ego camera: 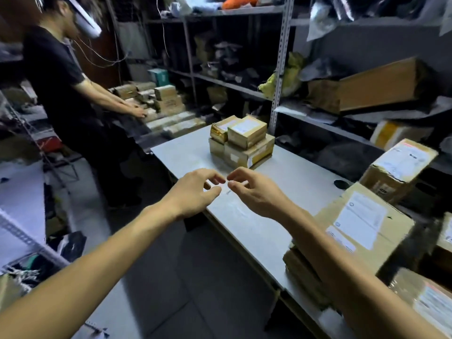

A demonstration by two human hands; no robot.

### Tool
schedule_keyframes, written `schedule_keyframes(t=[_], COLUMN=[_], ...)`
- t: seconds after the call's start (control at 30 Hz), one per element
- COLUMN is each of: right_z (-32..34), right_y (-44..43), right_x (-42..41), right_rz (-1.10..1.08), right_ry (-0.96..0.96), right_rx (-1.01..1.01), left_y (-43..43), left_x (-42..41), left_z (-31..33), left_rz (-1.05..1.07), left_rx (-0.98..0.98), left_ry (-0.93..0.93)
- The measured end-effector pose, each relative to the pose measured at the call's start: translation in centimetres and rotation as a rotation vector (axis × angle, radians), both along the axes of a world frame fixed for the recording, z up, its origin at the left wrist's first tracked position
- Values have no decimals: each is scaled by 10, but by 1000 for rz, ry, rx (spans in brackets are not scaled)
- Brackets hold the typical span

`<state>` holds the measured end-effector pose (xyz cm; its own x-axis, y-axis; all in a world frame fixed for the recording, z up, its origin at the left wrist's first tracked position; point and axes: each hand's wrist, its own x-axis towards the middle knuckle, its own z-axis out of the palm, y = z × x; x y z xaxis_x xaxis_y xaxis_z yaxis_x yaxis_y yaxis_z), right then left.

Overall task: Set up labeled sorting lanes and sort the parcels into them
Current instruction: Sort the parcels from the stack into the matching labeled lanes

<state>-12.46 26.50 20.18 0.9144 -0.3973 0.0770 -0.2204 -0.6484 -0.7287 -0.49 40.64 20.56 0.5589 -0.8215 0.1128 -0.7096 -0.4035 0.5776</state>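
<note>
My left hand (195,192) and my right hand (254,194) meet fingertip to fingertip above the near left part of the grey table (264,231). Both have curled fingers and pinch a small pale strip (223,183) between them; it is too blurred to tell whether it is tape or a label. Behind the hands, a stack of small brown parcels (244,143) with white labels stands on the table. Larger labelled parcels (362,226) lie on the table's right side, under and beside my right forearm.
Another person (61,81) in black stands at the left, with hands on a pile of boxes (161,101). Metal shelving (281,69) with boxes and bags runs along the back and right. More cartons (398,167) sit at the right. Grey floor lies below the table's left edge.
</note>
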Motion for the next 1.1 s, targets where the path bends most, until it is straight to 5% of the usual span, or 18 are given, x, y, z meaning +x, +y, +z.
schedule_keyframes(t=[0.23,0.67,1.1], right_z=[-21,-47,-95], right_y=[-32,-202,-309], right_x=[90,265,323], right_rz=[-95,-253,-715], right_ry=[50,98,158], right_rx=[57,100,524], left_y=[-24,-205,-352], left_x=[95,281,396], left_z=[-23,-47,-75], left_rz=[128,-61,-117], left_rx=[-22,5,127], left_ry=[98,228,392])
